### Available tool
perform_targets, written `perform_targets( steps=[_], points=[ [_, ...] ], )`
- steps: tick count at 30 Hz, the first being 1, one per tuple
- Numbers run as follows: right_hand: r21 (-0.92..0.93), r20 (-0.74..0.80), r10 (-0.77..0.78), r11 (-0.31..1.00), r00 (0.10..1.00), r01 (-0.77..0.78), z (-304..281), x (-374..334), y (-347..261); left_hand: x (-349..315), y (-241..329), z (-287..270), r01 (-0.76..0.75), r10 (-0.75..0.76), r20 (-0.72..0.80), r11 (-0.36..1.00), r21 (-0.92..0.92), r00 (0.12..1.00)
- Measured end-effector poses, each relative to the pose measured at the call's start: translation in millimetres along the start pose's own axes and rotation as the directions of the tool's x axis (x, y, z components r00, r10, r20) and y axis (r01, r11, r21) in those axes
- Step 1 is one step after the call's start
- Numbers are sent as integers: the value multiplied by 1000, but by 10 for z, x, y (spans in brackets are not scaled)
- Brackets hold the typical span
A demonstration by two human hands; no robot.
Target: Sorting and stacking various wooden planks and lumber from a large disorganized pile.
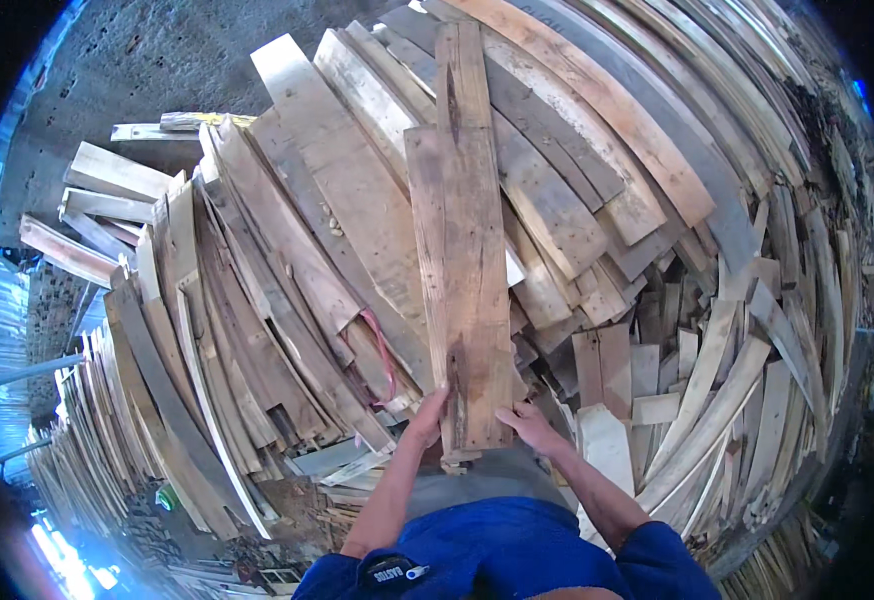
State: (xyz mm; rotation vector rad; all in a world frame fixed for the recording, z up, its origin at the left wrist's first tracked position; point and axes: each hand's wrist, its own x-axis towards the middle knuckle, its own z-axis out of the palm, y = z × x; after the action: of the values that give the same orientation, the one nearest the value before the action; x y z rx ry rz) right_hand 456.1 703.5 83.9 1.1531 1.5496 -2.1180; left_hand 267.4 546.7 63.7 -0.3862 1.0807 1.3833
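Note:
In front of my body I hold a small stack of wooden boards (pixel 477 290), pointing away from me across the pile. The boards overlap unevenly; a longer one sticks out at the far end, and another shows along the left side. Dark knots and small nail holes mark the top board. My left hand (pixel 427 415) grips the stack's left edge near its close end. On the opposite edge my right hand (pixel 531 426) is closed, its thumb along the wood. The fingers beneath the boards are hidden.
Long planks (pixel 357 190) lie heaped beyond and beside the stack. A pink strap (pixel 385 360) loops among planks to the left. Shorter offcuts (pixel 602 365) and leaning slats (pixel 702 400) crowd the right. A concrete wall (pixel 187 60) stands at the far left.

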Motion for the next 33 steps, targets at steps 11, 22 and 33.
perform_targets(
  steps=[11,22,33],
  points=[
    [-585,47,20,811,999,12,543,34,-638,-471,461,-138,14,-6,-38,976,219,999],
    [38,-321,-123,989,939,142,1041,568,-716,-722,427,-404,-81,85,6,927,366,996],
    [-177,-642,-167,982,749,67,-184,52,-699,-567,-121,-120,-4,4,27,1000,2,1000]
  ],
)
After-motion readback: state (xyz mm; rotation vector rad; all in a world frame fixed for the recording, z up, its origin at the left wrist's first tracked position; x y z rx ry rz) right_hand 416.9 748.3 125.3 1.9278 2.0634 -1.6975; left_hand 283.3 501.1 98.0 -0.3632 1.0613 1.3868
